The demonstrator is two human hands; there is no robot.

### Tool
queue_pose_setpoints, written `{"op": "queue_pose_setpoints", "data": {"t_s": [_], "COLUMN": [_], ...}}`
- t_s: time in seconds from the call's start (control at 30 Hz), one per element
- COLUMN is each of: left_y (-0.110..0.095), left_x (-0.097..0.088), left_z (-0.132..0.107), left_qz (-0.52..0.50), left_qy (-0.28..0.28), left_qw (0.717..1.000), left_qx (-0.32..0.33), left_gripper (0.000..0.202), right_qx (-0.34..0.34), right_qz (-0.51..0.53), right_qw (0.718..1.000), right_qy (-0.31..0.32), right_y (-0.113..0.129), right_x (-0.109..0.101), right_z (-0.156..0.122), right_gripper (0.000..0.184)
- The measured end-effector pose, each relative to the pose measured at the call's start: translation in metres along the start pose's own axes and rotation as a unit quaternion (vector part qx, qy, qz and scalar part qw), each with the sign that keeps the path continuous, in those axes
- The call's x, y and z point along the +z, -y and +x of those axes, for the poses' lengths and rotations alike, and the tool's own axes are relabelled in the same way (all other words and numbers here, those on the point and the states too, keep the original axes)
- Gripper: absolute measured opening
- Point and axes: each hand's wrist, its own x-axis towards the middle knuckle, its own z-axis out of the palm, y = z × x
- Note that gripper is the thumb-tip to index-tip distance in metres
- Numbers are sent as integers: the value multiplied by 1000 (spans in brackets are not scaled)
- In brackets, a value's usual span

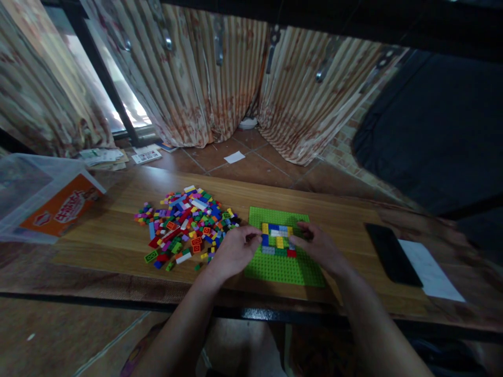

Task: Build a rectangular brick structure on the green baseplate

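A green baseplate [275, 264] lies on the wooden table [338, 220] in front of me. A small patch of yellow, blue, white, green and red bricks [278, 241] is built on its upper middle. My left hand [233, 251] rests at the plate's left edge, fingers curled and pinched against the patch's left side. My right hand [319, 246] lies on the plate's right part, fingers bent toward the patch's right side. Whether either hand holds a brick is hidden. A pile of loose coloured bricks [184, 222] lies left of the plate.
A clear plastic box with an orange label [43, 201] stands at the table's far left. A black phone [391, 254] and a white sheet [430, 269] lie at the right. Curtains and a tiled floor lie beyond the table.
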Motion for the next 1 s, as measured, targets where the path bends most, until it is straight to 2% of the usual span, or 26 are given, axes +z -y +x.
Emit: {"op": "queue_pose_setpoints", "data": {"t_s": [0.17, 0.43, 0.57, 0.63, 0.7, 0.8, 0.87, 1.0], "left_y": [-1, -7, -4, -3, -2, -1, -1, -3], "left_x": [-1, -6, -6, -8, -13, -29, -44, -72], "left_z": [-1, -1, -2, -2, -2, -1, -1, -5], "left_qz": [-1, 25, 8, -7, -30, -83, -138, -246], "left_qy": [-4, -12, -17, -26, -45, -95, -154, -308], "left_qw": [1000, 1000, 1000, 1000, 998, 992, 978, 919], "left_qx": [-5, 2, 8, 5, 8, 13, 0, -24], "left_gripper": [28, 26, 26, 25, 25, 24, 24, 25], "right_qx": [-17, -36, -11, 2, 8, -21, -58, -126], "right_qz": [-80, -108, -62, -2, 52, 69, 59, 55], "right_qw": [997, 993, 998, 1000, 998, 994, 991, 987], "right_qy": [-13, -38, -11, -2, -21, -82, -101, -83], "right_y": [-3, -5, 0, 4, 10, 21, 29, 46], "right_x": [9, 13, 5, 1, 0, 4, 12, 30], "right_z": [-1, 2, 2, 2, 0, -5, -9, -21], "right_gripper": [70, 58, 62, 58, 49, 35, 31, 28]}}
